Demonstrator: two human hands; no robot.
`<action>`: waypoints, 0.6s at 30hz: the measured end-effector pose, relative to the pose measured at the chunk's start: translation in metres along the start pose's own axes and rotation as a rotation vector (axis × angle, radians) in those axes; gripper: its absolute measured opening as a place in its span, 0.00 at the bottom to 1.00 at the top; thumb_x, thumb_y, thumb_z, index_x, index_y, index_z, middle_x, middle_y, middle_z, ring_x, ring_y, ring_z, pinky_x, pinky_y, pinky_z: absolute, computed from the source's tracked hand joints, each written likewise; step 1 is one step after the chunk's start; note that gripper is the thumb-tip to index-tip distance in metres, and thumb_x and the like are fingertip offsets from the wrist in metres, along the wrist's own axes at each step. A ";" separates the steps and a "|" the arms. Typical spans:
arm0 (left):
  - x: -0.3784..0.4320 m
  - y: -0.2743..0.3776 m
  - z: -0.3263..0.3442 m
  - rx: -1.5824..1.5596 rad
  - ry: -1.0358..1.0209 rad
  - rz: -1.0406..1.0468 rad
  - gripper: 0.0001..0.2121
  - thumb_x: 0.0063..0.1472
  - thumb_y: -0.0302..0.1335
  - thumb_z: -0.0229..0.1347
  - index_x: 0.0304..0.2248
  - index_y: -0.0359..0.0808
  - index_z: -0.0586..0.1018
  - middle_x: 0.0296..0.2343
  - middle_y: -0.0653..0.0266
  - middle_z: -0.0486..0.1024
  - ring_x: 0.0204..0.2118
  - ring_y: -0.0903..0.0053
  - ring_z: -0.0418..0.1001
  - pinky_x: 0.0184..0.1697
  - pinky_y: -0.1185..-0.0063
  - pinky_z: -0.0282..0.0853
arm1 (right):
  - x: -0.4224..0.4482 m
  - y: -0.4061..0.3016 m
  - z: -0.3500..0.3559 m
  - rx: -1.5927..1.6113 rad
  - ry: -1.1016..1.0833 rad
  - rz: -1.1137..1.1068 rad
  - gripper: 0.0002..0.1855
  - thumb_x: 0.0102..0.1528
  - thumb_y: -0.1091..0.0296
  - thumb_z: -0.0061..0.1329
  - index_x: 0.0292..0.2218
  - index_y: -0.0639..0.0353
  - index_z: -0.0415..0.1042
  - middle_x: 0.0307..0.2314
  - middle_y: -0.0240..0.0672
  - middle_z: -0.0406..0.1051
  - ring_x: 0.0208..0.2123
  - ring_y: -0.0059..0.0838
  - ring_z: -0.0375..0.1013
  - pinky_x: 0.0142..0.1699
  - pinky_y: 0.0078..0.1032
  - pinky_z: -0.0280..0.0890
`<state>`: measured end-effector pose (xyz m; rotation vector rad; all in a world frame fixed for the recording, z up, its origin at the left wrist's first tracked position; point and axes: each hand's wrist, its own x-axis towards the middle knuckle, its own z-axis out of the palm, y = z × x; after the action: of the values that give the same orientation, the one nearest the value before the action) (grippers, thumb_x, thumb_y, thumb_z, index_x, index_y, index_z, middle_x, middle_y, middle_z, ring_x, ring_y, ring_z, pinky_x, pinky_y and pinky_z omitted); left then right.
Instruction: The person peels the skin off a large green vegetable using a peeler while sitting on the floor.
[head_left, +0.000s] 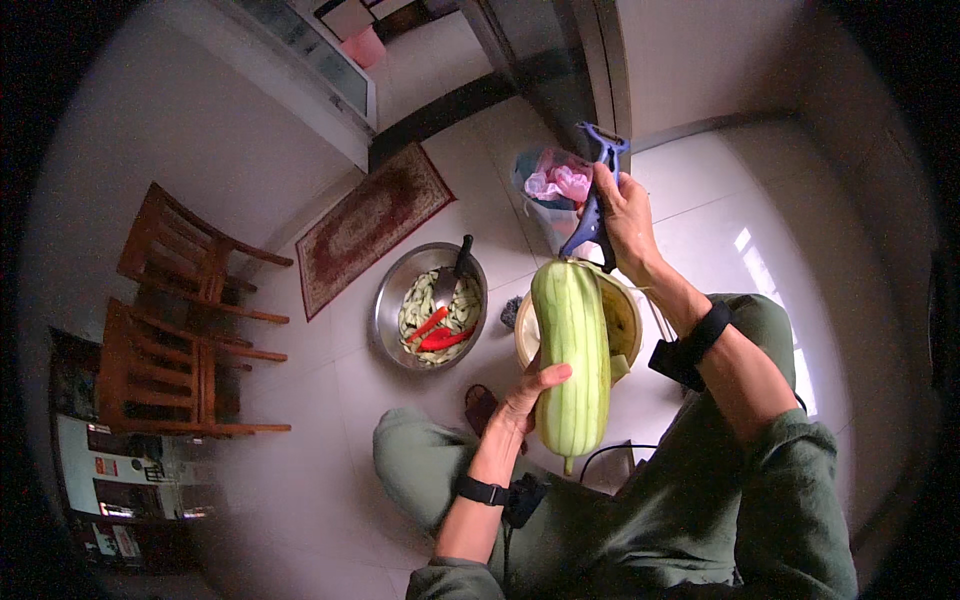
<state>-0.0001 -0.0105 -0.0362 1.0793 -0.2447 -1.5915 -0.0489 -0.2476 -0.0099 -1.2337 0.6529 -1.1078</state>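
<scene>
My left hand (531, 394) grips a long pale-green gourd (571, 352) from its left side, the thumb lying across it. The gourd's surface is striped with peeled strips, and a short stem points towards me. In my right hand (628, 221) is a blue-handled peeler (595, 217), its blade end pointing away from me, beyond the gourd. The peeler's lower end sits close to the gourd's far tip; whether they touch I cannot tell. Beneath the gourd stands a round cream-coloured bucket (639, 319), mostly hidden, with a pale piece of peel near its rim.
Left of the bucket, a steel bowl (384, 330) holds sliced pale vegetable, red peppers (442, 337) and a black-handled knife (465, 255). Behind stands a clear bin (536, 217) with a pink bag. A rug (375, 225) and wooden chairs (180, 367) are further left.
</scene>
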 end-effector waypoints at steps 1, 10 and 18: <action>-0.002 -0.002 -0.003 0.000 -0.013 0.027 0.43 0.42 0.44 0.64 0.55 0.32 0.60 0.45 0.54 0.67 0.47 0.68 0.68 0.51 0.71 0.66 | 0.002 0.008 0.000 -0.051 0.017 -0.005 0.22 0.60 0.50 0.42 0.32 0.65 0.68 0.21 0.35 0.69 0.20 0.21 0.68 0.25 0.23 0.63; -0.002 0.031 0.002 0.209 0.153 0.132 0.44 0.41 0.42 0.66 0.55 0.35 0.59 0.46 0.57 0.65 0.49 0.70 0.65 0.52 0.71 0.64 | -0.032 -0.025 0.026 0.153 -0.161 0.125 0.18 0.60 0.54 0.42 0.33 0.63 0.64 0.19 0.33 0.67 0.18 0.22 0.70 0.20 0.21 0.64; 0.003 0.041 0.003 0.262 0.133 0.228 0.35 0.44 0.35 0.65 0.51 0.35 0.64 0.42 0.64 0.68 0.46 0.76 0.66 0.50 0.75 0.64 | -0.048 -0.044 0.020 0.159 -0.168 0.141 0.16 0.61 0.55 0.42 0.36 0.61 0.62 0.18 0.28 0.63 0.16 0.19 0.69 0.18 0.18 0.63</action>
<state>0.0258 -0.0279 -0.0091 1.3040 -0.4796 -1.3018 -0.0628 -0.1938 0.0296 -1.1128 0.5056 -0.9100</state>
